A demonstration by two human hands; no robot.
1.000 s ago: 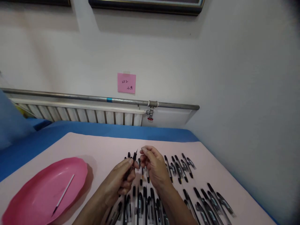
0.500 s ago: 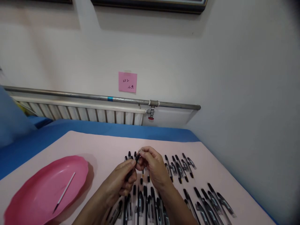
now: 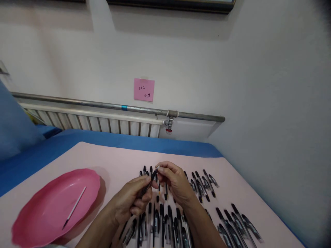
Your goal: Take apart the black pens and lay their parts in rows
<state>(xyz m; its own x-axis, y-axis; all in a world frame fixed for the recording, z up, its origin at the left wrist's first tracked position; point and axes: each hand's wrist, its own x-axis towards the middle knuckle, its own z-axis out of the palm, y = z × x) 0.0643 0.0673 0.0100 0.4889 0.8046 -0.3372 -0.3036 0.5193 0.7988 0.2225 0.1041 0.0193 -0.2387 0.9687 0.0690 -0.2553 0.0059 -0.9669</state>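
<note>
My left hand [image 3: 136,195] is closed around the barrel of a black pen [image 3: 154,173], which tilts up to the right. At its upper end a small silvery tip shows, pinched between the thumb and fingers of my right hand [image 3: 177,182]. The lower part of the pen is hidden in my left palm. Below and behind my hands lie several pens with black ends and clear barrels [image 3: 162,220], together with loose black pen caps [image 3: 156,218], partly covered by my forearms.
On the left, a pink scalloped tray [image 3: 33,220] holds a thin white pen refill [image 3: 74,207] with a dark end. More pens and caps [image 3: 198,182] lie in groups to the right on the pink sheet [image 3: 113,160]. A radiator [image 3: 103,124] and pipe run along the wall behind.
The silvery tip at the pen's upper end now shows more clearly by my right fingertips. My grip looks much the same, and the whole view has shifted slightly.
</note>
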